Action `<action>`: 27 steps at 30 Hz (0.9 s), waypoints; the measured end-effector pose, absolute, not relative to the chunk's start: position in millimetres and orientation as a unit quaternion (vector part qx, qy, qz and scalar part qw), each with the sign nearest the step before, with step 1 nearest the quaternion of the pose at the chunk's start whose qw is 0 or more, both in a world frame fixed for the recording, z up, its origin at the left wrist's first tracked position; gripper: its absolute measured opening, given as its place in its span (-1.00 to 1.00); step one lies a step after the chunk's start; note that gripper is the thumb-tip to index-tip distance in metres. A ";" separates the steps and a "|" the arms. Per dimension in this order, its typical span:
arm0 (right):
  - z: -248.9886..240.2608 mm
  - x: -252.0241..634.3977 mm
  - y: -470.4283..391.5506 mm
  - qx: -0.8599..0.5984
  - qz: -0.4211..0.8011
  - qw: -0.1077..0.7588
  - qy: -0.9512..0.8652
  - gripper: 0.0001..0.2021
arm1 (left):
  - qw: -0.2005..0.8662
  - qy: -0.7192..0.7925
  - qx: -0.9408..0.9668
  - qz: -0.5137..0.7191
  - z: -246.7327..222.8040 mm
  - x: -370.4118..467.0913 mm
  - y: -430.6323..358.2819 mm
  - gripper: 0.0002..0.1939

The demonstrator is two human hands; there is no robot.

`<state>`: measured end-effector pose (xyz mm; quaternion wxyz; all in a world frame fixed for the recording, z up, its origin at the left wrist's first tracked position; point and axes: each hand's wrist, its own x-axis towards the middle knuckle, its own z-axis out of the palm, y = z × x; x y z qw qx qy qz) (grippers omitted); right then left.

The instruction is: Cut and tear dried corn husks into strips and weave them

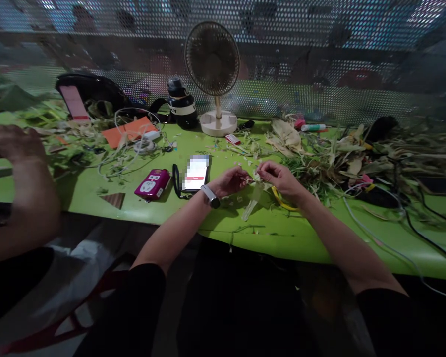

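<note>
My left hand [230, 182], with a watch [210, 197] on its wrist, is above the green table with its fingers curled and pinched together. Close beside it on the right, my right hand [278, 179] pinches the top of a pale green, husk-like strip [252, 201]. The strip hangs down between the two hands. Small pale bits show at the left fingertips, too small to name. A yellow loop [282, 201] lies just under my right hand. Left of my left hand lies a phone [196, 173] with its screen lit.
A fan [218, 121] and a black bottle [182, 106] stand at the back before a perforated metal screen [301, 59]. A magenta box [152, 184] lies left of the phone. Heaped dry leaves [342, 163] and cables cover the right side. Another person's arm [31, 183] rests at the left.
</note>
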<state>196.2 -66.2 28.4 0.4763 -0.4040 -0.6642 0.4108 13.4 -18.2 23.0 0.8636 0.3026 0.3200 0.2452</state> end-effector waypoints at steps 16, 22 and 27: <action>34.3 193.2 -75.9 -0.373 0.572 0.416 -0.601 -0.61 | 0.825 0.235 0.395 0.330 17.6 17.7 -22.6 -0.88; 36.7 194.5 -76.6 -0.367 0.572 0.427 -0.597 -0.62 | 0.756 0.256 0.482 0.363 23.3 15.8 -27.8 -0.77; 36.2 198.0 -72.5 -0.358 0.568 0.432 -0.602 -0.63 | 0.667 0.255 0.562 0.417 29.4 13.6 -32.2 -0.76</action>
